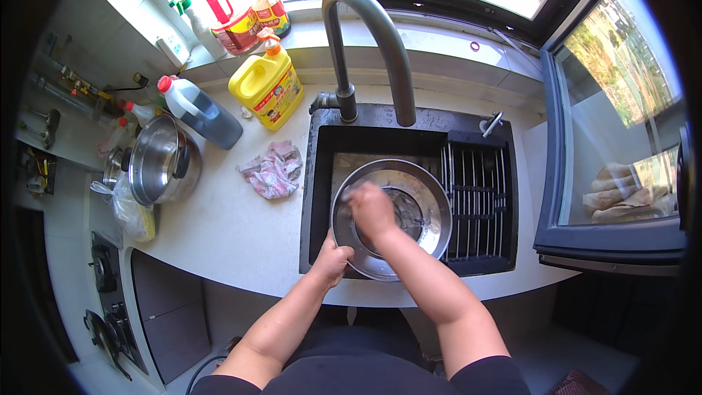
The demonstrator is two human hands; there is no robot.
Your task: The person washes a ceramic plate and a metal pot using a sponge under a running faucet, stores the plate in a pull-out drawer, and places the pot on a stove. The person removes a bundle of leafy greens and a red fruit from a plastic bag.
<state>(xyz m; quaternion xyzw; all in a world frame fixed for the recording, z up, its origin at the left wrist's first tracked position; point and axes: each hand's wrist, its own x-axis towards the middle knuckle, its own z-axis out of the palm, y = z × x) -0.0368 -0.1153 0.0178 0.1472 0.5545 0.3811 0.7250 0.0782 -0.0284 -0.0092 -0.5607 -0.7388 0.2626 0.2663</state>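
Two hands are working on one steel bowl (431,208), which is sitting tilted in the black sink (314,197) just left of the dish rack (479,197) and below the curved faucet (369,25). We are pinching the bowl's near-left rim with our left hand (333,257), thumb over the edge and fingers curled under it. Our right hand (371,208) is pressing down inside the bowl, fingers closed around what looks like a small pale scrubbing cloth, though its shape is too blurred to be sure.

To do this scrubbing well, we are judging that the rim grip has to be firm, since a wet round bowl tends to spin or slide under a rubbing hand. We are aiming for small circles from the centre out to the wall, turning the bowl with the left hand so each patch comes under the right. No water appears to be running from the faucet.

On the white counter (234,227), a crumpled pink rag (272,170) and a yellow detergent jug (268,86) are sitting within reach on the left.
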